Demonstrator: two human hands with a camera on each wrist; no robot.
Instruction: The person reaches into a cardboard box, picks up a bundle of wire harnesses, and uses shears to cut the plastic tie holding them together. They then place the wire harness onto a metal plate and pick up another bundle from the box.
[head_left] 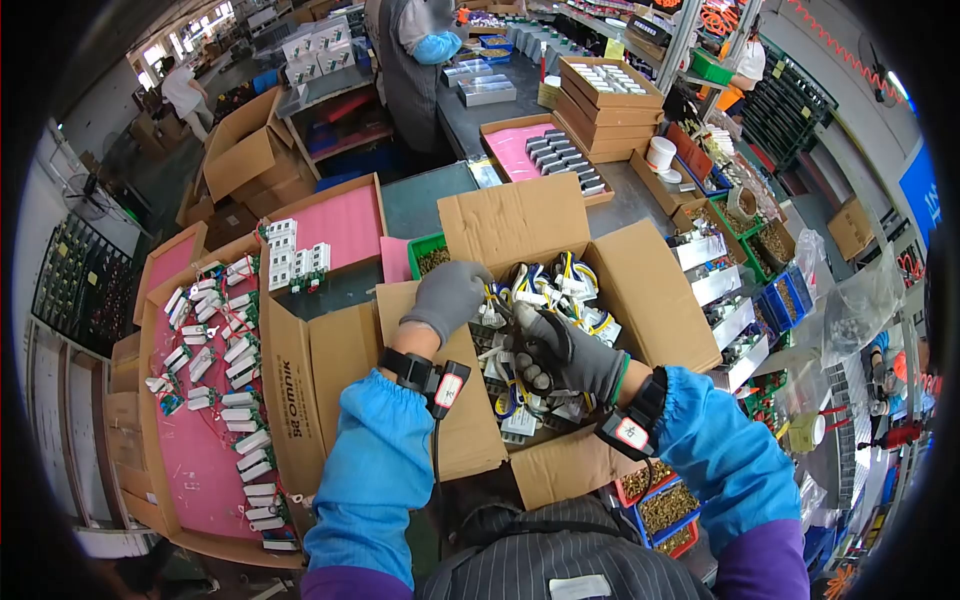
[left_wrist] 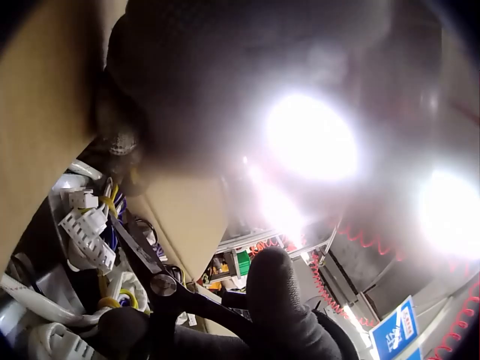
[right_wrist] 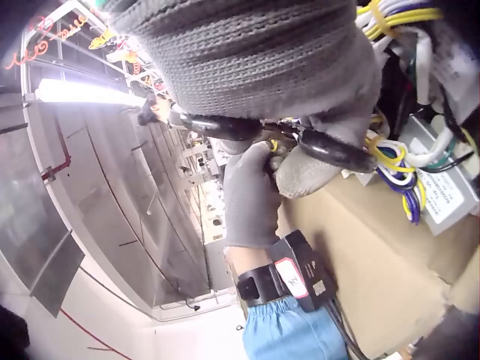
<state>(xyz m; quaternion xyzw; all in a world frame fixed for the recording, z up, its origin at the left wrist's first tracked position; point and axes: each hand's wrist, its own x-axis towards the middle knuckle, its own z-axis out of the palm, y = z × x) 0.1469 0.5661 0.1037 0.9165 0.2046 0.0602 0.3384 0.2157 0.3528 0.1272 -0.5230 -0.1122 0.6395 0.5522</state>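
Observation:
My right hand [head_left: 575, 355], in a grey knit glove, grips a pair of scissors [left_wrist: 163, 285] by its black handles [right_wrist: 334, 152]. In the left wrist view the blades point toward yellow-tied wires [left_wrist: 112, 201] and white connectors [left_wrist: 88, 234]. Across from it, my gloved left hand [head_left: 445, 297] bends over the left side of an open cardboard box [head_left: 655, 300], fingertips pinching yellow wire; most of that hand is dark and blurred in its own wrist view. Silver-grey modules [right_wrist: 442, 184] with bundled yellow, blue and white leads fill the box.
On the left, a pink-lined tray [head_left: 205, 440] carries many white parts with green boards. Box flaps [head_left: 285, 380] stick out around the work. Bins of brass-coloured pieces [head_left: 668, 508] sit at lower right. Across the bench stands another person [head_left: 410, 80].

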